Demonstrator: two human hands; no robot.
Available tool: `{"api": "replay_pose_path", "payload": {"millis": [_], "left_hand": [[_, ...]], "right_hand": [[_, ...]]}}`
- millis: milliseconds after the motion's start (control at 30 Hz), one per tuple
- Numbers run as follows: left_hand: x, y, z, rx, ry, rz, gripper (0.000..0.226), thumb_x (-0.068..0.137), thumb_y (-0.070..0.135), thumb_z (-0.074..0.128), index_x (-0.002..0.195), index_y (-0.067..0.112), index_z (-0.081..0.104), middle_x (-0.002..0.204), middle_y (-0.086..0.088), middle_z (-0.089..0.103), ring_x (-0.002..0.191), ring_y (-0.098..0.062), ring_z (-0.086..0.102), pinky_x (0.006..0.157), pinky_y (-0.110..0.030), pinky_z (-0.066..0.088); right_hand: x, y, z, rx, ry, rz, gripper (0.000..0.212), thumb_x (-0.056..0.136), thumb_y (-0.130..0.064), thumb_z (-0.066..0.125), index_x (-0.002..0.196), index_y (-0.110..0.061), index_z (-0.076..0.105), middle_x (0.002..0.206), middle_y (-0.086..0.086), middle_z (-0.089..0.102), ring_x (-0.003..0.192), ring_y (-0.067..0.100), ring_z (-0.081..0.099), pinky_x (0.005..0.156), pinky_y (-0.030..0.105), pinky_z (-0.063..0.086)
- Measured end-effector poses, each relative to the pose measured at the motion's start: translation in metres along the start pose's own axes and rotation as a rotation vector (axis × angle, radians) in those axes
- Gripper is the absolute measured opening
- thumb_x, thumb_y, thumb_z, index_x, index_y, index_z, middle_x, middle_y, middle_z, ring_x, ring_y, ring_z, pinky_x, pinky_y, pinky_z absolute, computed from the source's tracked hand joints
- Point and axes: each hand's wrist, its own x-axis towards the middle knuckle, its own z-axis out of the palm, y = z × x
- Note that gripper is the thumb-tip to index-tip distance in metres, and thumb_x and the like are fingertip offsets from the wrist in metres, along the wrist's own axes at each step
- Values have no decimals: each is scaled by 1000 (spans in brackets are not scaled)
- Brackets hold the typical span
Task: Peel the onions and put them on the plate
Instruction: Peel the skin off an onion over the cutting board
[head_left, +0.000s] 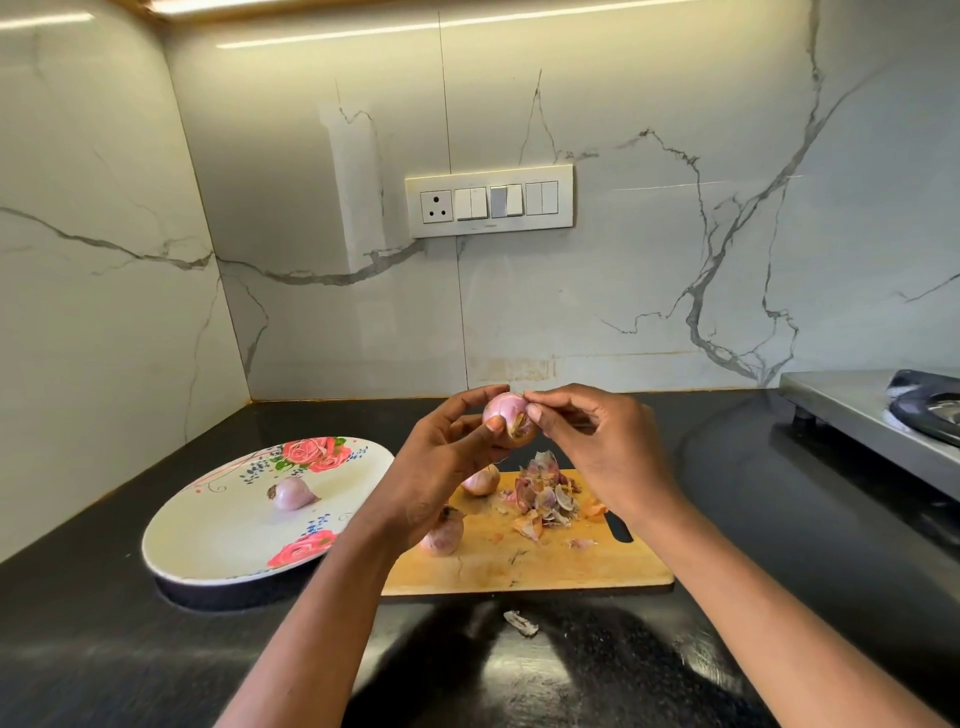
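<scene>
Pink onion (506, 415) held up, seemingly half-peeled; peeled onion (292, 493) lies on floral plate (208, 540).

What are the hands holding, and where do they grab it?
The left hand grips an onion around its side. The right hand pinches the skin at its top with its fingers.

1. We see through a single wide-angle camera worn on the person's head, so no second view shares the scene.
2. It looks forward and down onto a black counter (156, 649), facing a marble-patterned wall (623, 286) with a switch panel (489, 200) near the frame's centre.
3. It sits close: both forearms enter from the bottom edge, and the left hand (441, 467) and right hand (597, 447) meet mid-frame.
4. Straight lines bow toward the edges (the wide lens), and a stove (857, 410) is cut off at the right.
</scene>
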Motion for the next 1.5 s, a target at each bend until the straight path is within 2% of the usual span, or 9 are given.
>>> {"api": "replay_pose_path", "payload": {"millis": [200,667,733,833,933,1133,1200,1300,1500], "left_hand": [[1,-2,-1,42,24,9,42,89,26,67,131,20,64,121,-4,73,114,-22,70,102,-38,55],[1,-1,-1,-8,0,-7,43,84,27,66,127,22,65,122,-4,73,117,-24,68,104,-39,53],[1,-1,-1,-15,-1,-7,42,85,27,65,127,22,65,123,-4,72,117,-24,68,103,-38,53],[1,-1,-2,-13,4,-3,45,84,28,66,129,23,65,123,-2,72,117,-23,68,103,-38,53],[2,-1,-2,-13,15,4,48,83,29,66,130,23,64,124,-2,72,116,-23,68,104,-38,53],[2,-2,-3,-2,24,10,47,84,29,66,131,23,64,124,-3,71,115,-22,69,99,-34,56],[1,-2,-4,29,33,18,48,85,31,67,132,23,64,125,-3,71,113,-22,70,99,-34,56],[1,-2,-4,77,46,29,47,85,32,68,131,26,64,126,-1,70,113,-19,69,102,-35,54],[1,-3,-4,186,85,50,37,90,22,73,125,29,65,119,11,70,112,-7,66,91,-22,52]], "right_hand": [[-3,-3,2,-26,-20,-40,21,91,-22,74,111,-19,78,99,-12,77,91,-3,71,81,15,57],[0,-1,-1,42,-10,43,19,96,-10,68,111,-19,75,98,-10,76,84,1,73,78,20,60],[0,-3,-1,86,-4,107,21,99,-10,62,115,-20,72,99,-10,74,79,2,73,75,23,61],[0,-1,-1,18,-11,150,20,103,-12,55,106,-26,68,82,-10,69,70,9,69,68,36,62],[1,3,-2,-87,-94,177,26,104,-10,51,99,-32,63,78,-7,66,71,12,66,70,45,60],[1,3,-5,-118,-200,194,30,100,-2,52,90,-28,64,87,-8,69,76,-1,67,65,9,49],[0,1,-5,-137,-192,189,27,97,-5,55,84,-25,68,84,-10,68,75,-1,63,62,9,44],[-1,-3,-5,-60,-170,209,22,100,-15,54,86,-20,71,83,-4,68,75,11,62,66,25,47],[2,0,-3,-32,-138,130,9,97,-29,66,102,-24,72,95,-16,71,89,-4,63,73,7,46]]}}
